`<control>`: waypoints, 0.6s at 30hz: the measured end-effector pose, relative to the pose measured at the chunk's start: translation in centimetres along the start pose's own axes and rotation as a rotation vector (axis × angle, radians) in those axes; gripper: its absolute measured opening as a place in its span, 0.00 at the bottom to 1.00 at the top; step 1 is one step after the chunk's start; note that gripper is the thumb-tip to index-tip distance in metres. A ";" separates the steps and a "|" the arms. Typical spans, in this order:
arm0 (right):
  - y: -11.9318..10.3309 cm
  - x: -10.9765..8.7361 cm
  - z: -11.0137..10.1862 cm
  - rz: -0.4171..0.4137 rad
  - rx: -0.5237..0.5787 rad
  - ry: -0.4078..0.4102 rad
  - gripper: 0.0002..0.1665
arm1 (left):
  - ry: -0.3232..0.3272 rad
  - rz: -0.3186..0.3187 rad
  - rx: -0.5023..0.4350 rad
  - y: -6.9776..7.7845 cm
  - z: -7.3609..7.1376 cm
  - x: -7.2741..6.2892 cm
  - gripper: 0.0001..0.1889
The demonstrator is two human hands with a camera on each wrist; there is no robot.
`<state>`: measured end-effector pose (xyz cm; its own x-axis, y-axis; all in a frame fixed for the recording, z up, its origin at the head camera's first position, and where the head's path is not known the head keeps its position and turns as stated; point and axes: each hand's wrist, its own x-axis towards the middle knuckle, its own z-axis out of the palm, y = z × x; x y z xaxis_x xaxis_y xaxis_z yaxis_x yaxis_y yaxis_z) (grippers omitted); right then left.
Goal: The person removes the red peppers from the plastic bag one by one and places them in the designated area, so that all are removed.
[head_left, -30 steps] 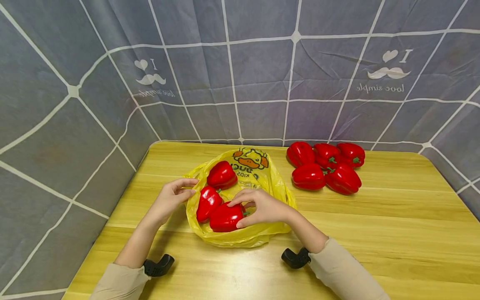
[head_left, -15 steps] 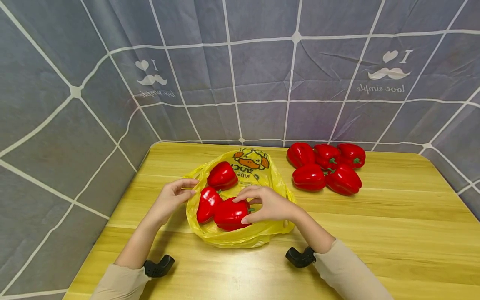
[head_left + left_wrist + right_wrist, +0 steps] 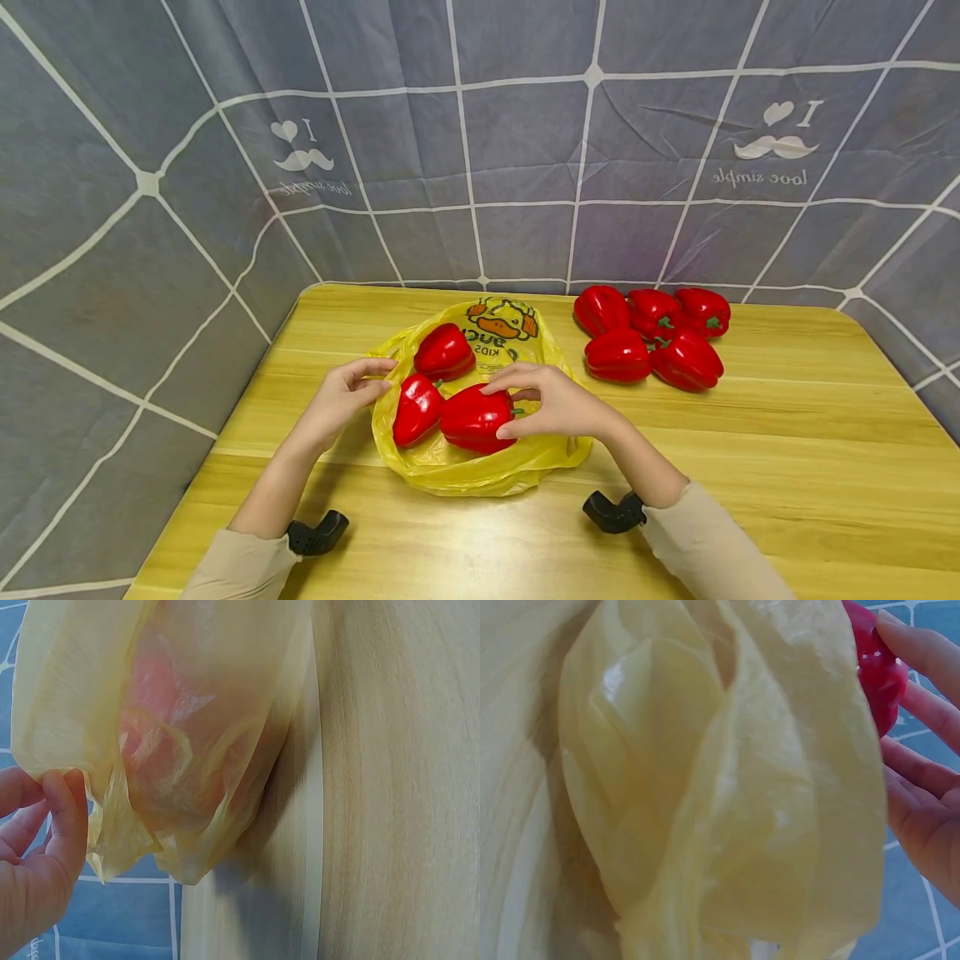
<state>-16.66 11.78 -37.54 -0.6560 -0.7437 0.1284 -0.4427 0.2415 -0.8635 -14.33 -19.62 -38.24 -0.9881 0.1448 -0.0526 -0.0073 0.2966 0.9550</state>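
A yellow plastic bag with a duck print lies with its mouth spread on the table. My left hand pinches the left edge of the bag; in the left wrist view the thumb and fingertips meet on the film. With my right hand I grip a red bell pepper near its green stem, over the bag's mouth. Two more peppers, an upper bell pepper and a lower bell pepper, sit inside at the left. In the right wrist view the bag hides most of the held pepper.
Several red bell peppers lie in a cluster on the wooden table at the back right. A grey curtain with white lines hangs behind and on both sides. Black wrist cameras sit under both forearms.
My right hand has drawn its bell pepper to the right and slightly toward the back, away from the lower left pepper. The left hand has stayed at the bag's edge.
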 end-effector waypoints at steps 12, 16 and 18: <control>-0.4 -1.0 -1.1 0.021 -0.006 0.052 0.28 | -0.007 0.008 0.000 -0.1 0.1 0.0 0.18; -0.5 -1.3 -1.5 0.026 -0.016 0.064 0.28 | -0.006 0.010 -0.004 -0.1 0.1 0.1 0.18; -0.6 -1.4 -1.7 0.026 -0.023 0.069 0.28 | -0.004 0.010 -0.004 -0.2 0.1 0.1 0.18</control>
<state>-16.51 13.77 -36.38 -0.7080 -0.6922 0.1399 -0.4381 0.2750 -0.8558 -14.43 -19.59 -38.44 -0.9874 0.1517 -0.0446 0.0015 0.2912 0.9567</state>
